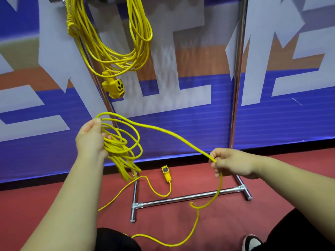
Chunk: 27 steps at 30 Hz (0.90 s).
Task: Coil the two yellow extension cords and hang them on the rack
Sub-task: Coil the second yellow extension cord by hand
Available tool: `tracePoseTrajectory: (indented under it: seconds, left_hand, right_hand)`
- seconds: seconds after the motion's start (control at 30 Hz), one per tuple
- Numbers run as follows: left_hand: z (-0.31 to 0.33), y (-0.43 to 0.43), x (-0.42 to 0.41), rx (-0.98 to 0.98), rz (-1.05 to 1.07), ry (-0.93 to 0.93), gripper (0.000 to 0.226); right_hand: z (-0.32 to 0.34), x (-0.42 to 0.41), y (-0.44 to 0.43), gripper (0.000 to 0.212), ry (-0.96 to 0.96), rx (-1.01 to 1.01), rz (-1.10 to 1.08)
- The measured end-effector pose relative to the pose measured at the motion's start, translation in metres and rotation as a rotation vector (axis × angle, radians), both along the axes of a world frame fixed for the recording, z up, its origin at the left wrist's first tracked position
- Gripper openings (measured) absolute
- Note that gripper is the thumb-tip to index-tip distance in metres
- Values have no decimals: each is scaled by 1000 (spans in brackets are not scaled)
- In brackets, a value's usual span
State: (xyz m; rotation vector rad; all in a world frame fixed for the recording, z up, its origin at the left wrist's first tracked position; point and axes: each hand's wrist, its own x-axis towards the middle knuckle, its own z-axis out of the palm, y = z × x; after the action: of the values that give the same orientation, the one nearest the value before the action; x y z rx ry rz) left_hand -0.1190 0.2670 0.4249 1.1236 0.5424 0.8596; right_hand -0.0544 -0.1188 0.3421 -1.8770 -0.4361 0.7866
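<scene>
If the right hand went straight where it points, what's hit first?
Likely the coil held in the left hand; the right hand, pinching the cord, points at it. Depth unclear.

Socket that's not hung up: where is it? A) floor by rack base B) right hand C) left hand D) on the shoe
A: the socket lies on the floor by the rack base; the left hand holds the coil, and the right hand pinches the cord.
</scene>
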Motion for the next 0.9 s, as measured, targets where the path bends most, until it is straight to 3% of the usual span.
tracePoseTrajectory:
  seconds: [0.13, 0.27, 0.33, 0.47, 0.67, 0.8, 0.9]
  left_hand:
    - [-14, 7, -2, 138, -56, 116, 9]
    - [-28, 4, -3, 126, -148, 165, 20]
    - [-36, 0, -4, 102, -187, 164, 28]
    - [-45, -8, -4, 115, -243, 172, 31]
    - [-46, -10, -2, 158, -278, 144, 29]
    - [-53, -8, 3, 126, -191, 159, 31]
    - [-61, -4, 6, 97, -121, 203, 32]
  right_hand:
    - [11, 4, 2, 14, 62, 240, -333]
    - [30, 1, 17, 11, 152, 523, -559]
    - [36, -3, 22, 11, 151, 543, -599]
    - [30, -4, 26, 16, 117, 355, -588]
    - [30, 2, 10, 7, 175, 41, -582]
    - [19, -2, 7, 16, 161, -266, -490]
    - [13, 2, 9, 14, 114, -312, -554]
